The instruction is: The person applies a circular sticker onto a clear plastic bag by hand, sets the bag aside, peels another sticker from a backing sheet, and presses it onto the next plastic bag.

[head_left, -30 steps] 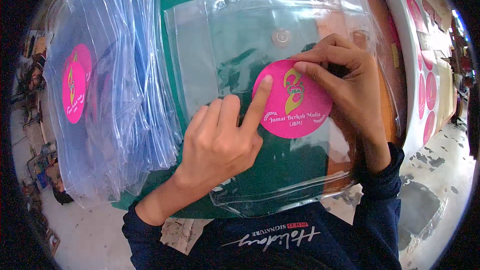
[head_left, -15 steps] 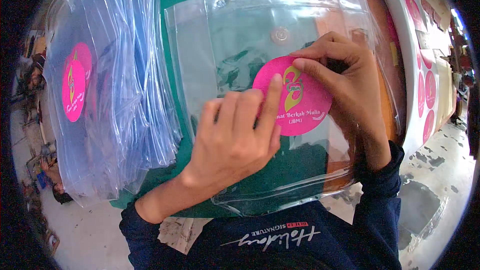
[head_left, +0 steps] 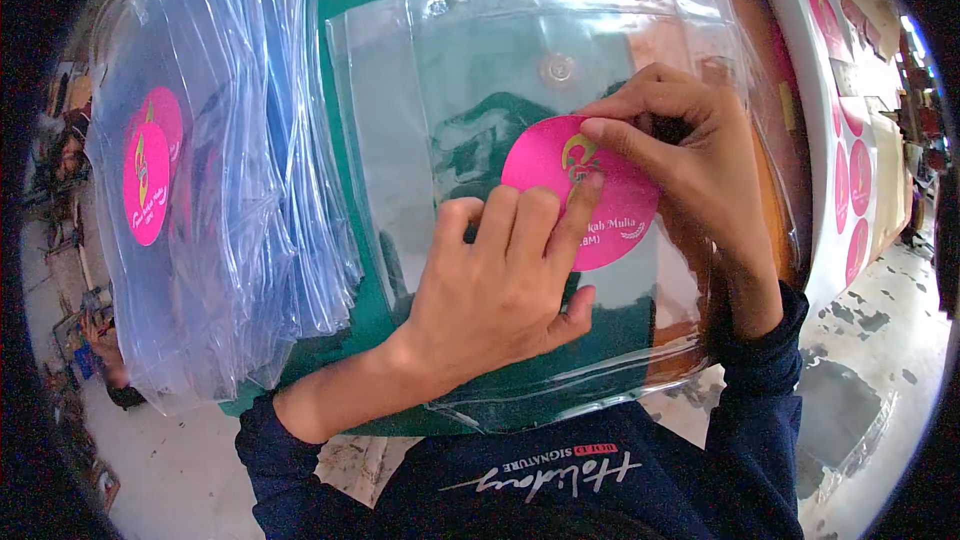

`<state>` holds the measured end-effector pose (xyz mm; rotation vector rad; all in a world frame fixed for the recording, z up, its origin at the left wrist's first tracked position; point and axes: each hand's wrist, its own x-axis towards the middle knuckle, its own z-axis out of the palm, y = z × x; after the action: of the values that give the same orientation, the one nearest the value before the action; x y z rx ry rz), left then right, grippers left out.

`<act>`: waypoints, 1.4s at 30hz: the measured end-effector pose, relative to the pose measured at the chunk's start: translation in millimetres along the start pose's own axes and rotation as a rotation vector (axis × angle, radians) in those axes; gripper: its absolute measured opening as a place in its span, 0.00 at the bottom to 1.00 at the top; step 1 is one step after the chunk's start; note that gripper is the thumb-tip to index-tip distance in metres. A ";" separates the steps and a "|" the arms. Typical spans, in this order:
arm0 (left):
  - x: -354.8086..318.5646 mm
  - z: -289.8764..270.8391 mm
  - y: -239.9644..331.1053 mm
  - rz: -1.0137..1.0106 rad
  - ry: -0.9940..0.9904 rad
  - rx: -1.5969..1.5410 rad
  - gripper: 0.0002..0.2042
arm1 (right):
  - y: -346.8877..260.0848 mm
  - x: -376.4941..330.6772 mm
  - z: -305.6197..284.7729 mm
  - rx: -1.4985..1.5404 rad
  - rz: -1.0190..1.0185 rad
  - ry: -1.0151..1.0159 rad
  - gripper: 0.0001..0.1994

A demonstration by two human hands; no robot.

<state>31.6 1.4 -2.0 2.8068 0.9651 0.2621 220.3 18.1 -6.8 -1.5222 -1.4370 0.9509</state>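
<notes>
Where the hands (head_left: 500,285) overlap it, the pink sticker (head_left: 622,202) is partly hidden.

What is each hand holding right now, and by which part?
The right hand appears to pinch the round pink sticker at its upper edge, thumb on the face. The left hand grips nothing; its index finger lies over the sticker.

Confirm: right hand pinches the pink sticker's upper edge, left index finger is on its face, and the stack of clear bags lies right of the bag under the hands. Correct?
Wrong side for the stack: the head view shows the stack left of the bag. Right hand on the sticker edge and left index finger on its face stand.
</notes>
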 end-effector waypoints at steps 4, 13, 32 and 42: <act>-0.6 -2.8 0.8 0.031 -0.032 -0.105 0.33 | -1.6 0.6 -1.3 0.008 0.057 -0.003 0.06; -1.4 -6.4 -21.2 -0.148 0.033 0.086 0.34 | -1.4 0.5 -0.6 -0.126 -0.004 0.012 0.06; 4.2 2.1 -20.4 -0.154 0.145 0.146 0.33 | 2.2 1.7 0.2 -0.123 -0.040 0.042 0.07; 1.4 9.6 -21.2 -0.021 0.150 -0.025 0.28 | 2.6 2.3 -0.2 -0.108 -0.030 0.036 0.07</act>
<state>22.2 17.9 -15.6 2.7846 1.0142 0.4852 221.6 20.3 -9.1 -1.5836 -1.5020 0.8358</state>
